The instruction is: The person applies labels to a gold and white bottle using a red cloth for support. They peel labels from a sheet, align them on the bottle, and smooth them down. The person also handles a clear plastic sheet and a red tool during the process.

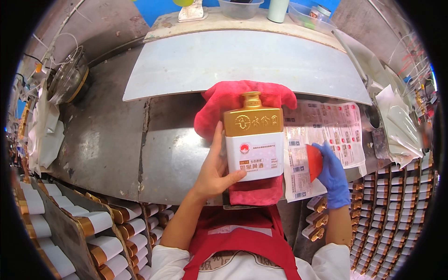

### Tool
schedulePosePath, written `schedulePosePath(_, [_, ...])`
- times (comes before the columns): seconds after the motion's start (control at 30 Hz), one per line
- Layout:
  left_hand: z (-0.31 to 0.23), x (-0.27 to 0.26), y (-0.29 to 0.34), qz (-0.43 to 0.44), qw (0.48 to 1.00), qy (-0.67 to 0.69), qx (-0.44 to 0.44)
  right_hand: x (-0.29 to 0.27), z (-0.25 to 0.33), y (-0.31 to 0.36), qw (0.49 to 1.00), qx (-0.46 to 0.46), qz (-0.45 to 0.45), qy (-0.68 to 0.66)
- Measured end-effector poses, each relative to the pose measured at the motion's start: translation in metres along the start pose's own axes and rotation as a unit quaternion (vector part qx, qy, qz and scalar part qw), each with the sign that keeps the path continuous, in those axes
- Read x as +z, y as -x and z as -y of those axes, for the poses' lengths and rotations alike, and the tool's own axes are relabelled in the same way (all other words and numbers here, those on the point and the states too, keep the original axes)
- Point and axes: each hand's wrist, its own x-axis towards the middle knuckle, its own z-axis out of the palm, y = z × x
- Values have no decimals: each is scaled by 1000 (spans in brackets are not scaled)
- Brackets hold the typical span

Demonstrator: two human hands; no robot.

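Note:
My bare left hand grips a flat, square-shouldered bottle by its lower left side, thumb across the front. The bottle has a gold upper part and neck and a white lower part with a printed label. It lies face up on a pink-red towel. To its right, my right hand, in a blue glove, is closed on a flat red scraper. The scraper is over sheets of printed stickers lying on the table. The gloved fingertips are partly hidden behind the scraper.
A pale board spans the back of the metal table. Behind it stand a clear tub and a pale green cylinder. Racks of similar bottles fill the lower left and lower right. A metal bowl is at left.

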Motion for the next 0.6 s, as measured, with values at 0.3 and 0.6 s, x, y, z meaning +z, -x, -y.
schedulePosePath(0.3, [5,4,22,-22,953,-302,-19,114,-30,74,902,-301,84,298])
schedulePosePath(0.6, [10,9,22,-46,949,-311,-4,125,-44,56,882,-301,117,343])
